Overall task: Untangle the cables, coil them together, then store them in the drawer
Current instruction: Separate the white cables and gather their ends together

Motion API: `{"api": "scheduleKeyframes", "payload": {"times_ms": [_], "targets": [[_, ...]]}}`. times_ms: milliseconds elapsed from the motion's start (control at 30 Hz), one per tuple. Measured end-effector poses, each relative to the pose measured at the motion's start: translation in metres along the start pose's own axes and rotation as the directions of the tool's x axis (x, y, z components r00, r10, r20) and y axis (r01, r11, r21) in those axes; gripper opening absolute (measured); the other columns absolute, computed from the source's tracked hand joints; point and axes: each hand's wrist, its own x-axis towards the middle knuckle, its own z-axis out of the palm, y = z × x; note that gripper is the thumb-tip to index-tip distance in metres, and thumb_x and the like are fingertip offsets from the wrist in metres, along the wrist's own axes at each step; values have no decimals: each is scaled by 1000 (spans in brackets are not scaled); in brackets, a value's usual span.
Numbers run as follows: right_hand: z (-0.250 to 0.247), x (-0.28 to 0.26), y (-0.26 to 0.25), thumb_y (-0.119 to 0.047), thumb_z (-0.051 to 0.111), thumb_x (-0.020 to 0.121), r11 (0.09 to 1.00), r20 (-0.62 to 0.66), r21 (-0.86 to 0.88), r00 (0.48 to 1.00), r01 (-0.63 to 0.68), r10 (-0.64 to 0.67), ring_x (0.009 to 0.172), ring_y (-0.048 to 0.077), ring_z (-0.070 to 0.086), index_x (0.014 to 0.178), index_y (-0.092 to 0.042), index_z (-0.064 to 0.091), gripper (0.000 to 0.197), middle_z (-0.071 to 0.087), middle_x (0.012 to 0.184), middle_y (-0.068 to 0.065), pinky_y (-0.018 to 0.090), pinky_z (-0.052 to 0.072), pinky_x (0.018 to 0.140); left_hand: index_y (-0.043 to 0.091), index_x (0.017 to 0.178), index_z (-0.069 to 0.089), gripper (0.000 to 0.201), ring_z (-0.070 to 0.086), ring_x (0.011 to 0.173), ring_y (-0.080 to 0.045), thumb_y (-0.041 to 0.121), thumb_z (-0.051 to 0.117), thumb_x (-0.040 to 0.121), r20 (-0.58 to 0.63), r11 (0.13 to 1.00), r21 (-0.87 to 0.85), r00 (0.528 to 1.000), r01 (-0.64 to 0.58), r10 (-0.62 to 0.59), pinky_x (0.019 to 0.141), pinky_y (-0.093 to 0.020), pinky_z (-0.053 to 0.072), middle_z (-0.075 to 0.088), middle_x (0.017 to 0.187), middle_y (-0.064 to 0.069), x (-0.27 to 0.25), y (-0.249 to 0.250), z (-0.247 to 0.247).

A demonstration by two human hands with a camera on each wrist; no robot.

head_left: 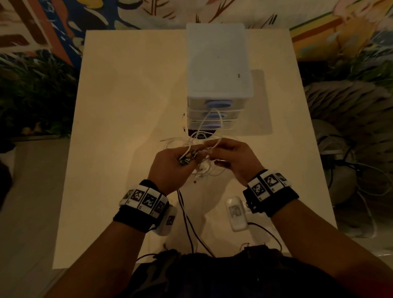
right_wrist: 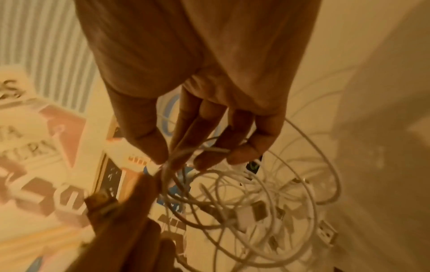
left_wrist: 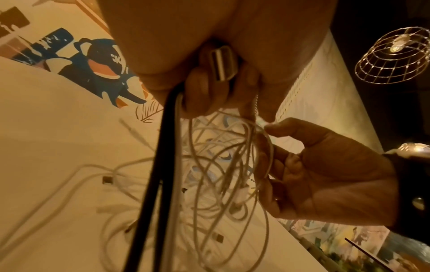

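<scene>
The person's dark clothing [head_left: 218,279] is nearest to the head camera, and the two forearms reach forward from it over the pale tabletop [head_left: 122,106]. On the far part of the tabletop stands the white drawer unit [head_left: 218,59], with all its drawers closed, as far as one can see. Just in front of it, the left hand [head_left: 169,165] is curled around a bundle with a black cable [left_wrist: 158,165], a grey cable and a USB plug [left_wrist: 222,63]. The right hand [head_left: 233,156] pinches one thin strand of the white cables [left_wrist: 221,165] between thumb and fingertips [right_wrist: 160,156]. Most of the white cables hang in many crossed loops between the hands, and some loops with plugs lie on the tabletop below. I think the untangling is not finished. The main risk is that pulling the pinched strand will tighten a knot, because the loops cross each other so many times. A plug [right_wrist: 259,211] may also catch inside a loop and stop the strand. One loop rises in front of the drawer fronts and could hook on a blue handle [head_left: 218,104].
</scene>
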Motion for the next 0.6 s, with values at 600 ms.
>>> {"api": "scheduleKeyframes", "payload": {"times_ms": [600], "targets": [[-17, 6, -15, -23, 49, 105, 981, -107, 117, 984, 155, -143, 76, 35, 75, 99, -10, 45, 15, 73, 89, 17, 33, 58, 63, 39, 67, 52, 33, 55, 63, -11, 52, 59, 97, 20, 964, 261, 998, 47, -54, 60, -30, 38, 54, 60, 9, 4, -3, -1]]}}
